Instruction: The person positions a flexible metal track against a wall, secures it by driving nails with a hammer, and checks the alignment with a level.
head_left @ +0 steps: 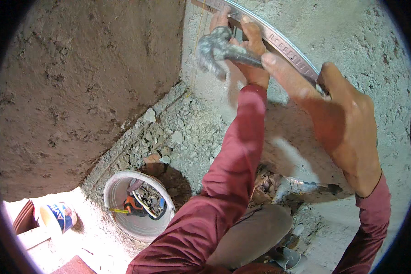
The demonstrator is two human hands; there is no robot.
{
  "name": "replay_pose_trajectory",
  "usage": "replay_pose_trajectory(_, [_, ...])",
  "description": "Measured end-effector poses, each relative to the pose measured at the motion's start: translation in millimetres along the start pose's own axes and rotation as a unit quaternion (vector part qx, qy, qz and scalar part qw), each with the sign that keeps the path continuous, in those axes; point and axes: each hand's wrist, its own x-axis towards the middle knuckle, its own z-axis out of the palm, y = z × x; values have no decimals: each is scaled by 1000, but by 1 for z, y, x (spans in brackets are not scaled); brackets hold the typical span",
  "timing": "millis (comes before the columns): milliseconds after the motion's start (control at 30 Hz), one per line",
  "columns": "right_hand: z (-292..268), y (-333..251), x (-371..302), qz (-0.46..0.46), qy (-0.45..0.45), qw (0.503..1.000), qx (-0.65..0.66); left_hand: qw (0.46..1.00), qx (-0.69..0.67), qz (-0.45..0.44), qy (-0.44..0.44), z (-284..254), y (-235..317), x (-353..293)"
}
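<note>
My right hand [345, 112] is wrapped round the handle of a claw hammer [217, 48], its index finger stretched along the handle. The grey hammer head is slightly blurred and shows in front of my left wrist. Up at the wall, my left hand [251, 48] is closed, finger and thumb either side of a thin, short piece that looks like a nail [233, 15]. Those fingertips are beside a long metal strip [283, 43] with a row of slots, which lies along the rough grey wall. My left palm is partly hidden by the hammer.
A whitish bucket [112, 208] of tools stands on the floor at lower left. Broken rubble [178, 123] lies along the wall's foot. A brown rough wall [86, 82] rises on the left. Farther left is a white-and-blue tub [61, 217]. My bent knee [255, 233] is below.
</note>
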Motion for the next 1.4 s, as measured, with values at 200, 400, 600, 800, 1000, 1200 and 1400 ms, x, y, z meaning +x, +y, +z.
replay_pose_trajectory(200, [11, 8, 17, 26, 28, 997, -66, 1000, -13, -22, -12, 4, -4, -7])
replay_pose_trajectory(400, [9, -1, 16, -3, 47, 998, -50, 1000, -12, -16, -13, -1, -2, -2])
replay_pose_trajectory(600, [19, 9, 19, -5, 57, 996, -69, 995, -33, -87, -24, 1, 3, -14])
replay_pose_trajectory(800, [11, -1, 17, -37, 91, 995, -29, 999, 11, 41, 22, -2, -8, -2])
replay_pose_trajectory(1000, [19, 6, 21, -28, 89, 995, -45, 1000, 7, -6, -6, -1, -8, -13])
replay_pose_trajectory(1200, [20, 16, 16, -11, 75, 994, -72, 999, 24, -14, -20, 2, -2, -12])
replay_pose_trajectory(1400, [4, -6, 19, -49, 86, 993, -66, 998, 48, -13, -25, -9, 2, 1])
